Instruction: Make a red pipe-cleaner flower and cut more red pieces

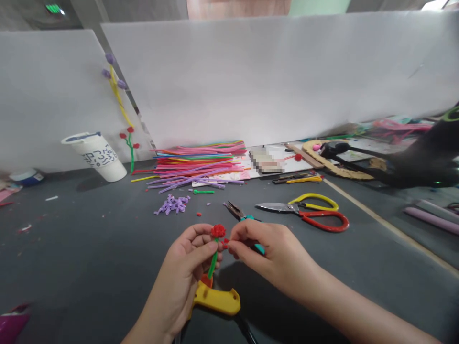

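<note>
Between the thumb and fingers of my left hand [195,258] is a small pipe-cleaner flower [218,231] with a red head and a green stem, held upright. Close beside its head, my right hand [267,243] pinches a small red piece [225,244]; whether this piece touches the flower I cannot tell. Under my left hand lies a yellow glue gun [218,300], partly hidden. Pliers with teal handles [234,210] lie behind my right hand, which covers part of them. Scissors with one yellow and one red handle [304,210] rest farther right.
Bundles of coloured pipe cleaners [201,165] lie along the white partition [229,86]. In front of them is a pile of short purple pieces [174,204]. A white cup [103,157] stands at left, near finished flower stems [131,148]. A utility knife [301,179] and black stand [409,157] are at right.
</note>
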`<state>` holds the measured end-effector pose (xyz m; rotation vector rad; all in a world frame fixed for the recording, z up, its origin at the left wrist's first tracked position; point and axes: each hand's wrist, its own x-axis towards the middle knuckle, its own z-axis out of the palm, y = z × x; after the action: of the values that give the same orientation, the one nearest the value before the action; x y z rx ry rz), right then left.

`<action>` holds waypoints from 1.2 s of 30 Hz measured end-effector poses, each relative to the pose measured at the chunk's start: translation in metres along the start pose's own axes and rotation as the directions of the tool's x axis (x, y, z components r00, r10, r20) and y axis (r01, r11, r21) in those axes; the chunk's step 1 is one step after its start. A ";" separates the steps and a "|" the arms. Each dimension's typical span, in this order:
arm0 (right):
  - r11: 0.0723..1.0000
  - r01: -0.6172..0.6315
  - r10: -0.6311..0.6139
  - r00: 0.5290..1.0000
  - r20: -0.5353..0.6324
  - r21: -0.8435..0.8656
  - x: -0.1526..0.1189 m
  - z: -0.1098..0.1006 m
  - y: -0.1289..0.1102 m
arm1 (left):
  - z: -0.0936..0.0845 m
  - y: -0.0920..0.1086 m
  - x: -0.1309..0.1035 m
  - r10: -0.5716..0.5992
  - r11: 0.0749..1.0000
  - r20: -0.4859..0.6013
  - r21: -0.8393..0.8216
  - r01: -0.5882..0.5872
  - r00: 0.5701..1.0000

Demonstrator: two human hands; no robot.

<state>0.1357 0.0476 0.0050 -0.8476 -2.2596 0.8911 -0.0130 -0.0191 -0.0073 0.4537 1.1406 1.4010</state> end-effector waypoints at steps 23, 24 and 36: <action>0.906 0.280 -0.322 0.943 -0.089 -0.317 -0.003 0.010 0.008 | -0.001 -0.004 -0.002 0.029 0.993 0.030 0.113 -0.032 0.999; 0.900 0.295 -0.338 0.937 -0.087 -0.322 -0.003 0.010 0.008 | -0.001 -0.004 -0.002 0.031 0.993 0.032 0.115 -0.034 0.999; 0.851 0.367 -0.431 0.897 -0.099 -0.375 -0.003 0.012 0.009 | 0.002 -0.003 -0.001 0.026 0.993 0.047 0.117 -0.031 0.999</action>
<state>0.1326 0.0455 -0.0098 -0.5333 -2.3389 0.2139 -0.0100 -0.0199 -0.0082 0.5855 1.1876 1.3460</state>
